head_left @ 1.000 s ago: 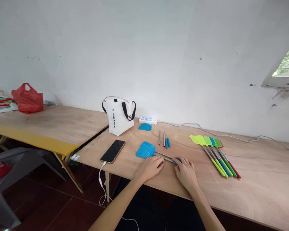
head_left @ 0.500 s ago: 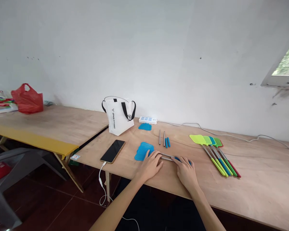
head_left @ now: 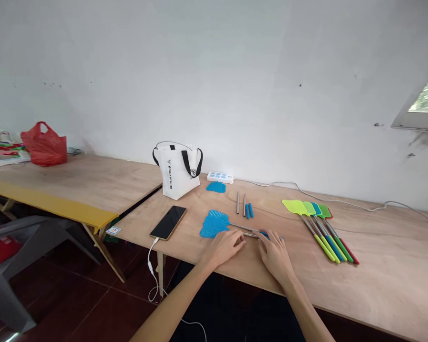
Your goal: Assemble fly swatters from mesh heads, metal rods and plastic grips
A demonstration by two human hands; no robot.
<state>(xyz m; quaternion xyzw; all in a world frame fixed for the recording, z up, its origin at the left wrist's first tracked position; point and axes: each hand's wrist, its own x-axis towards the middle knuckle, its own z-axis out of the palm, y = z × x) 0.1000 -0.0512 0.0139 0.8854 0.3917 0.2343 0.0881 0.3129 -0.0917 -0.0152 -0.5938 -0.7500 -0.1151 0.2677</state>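
Surface (head_left: 378,266): matt bare plywood w/ visible grain; blue swatter (head_left: 214,223): plastic mesh head, shiny metal rod; phone (head_left: 168,222) at 9 o'clock: glossy black glass; tote bag (head_left: 176,173): white cloth.

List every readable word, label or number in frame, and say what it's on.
"STUDIO": vertical print on the white tote bag; the word before it is too blurred to read.
Sticker at the left corner of the table: red mark, too small to read.
White box: blue squares, no legible text.
Nothing else shows readable text.
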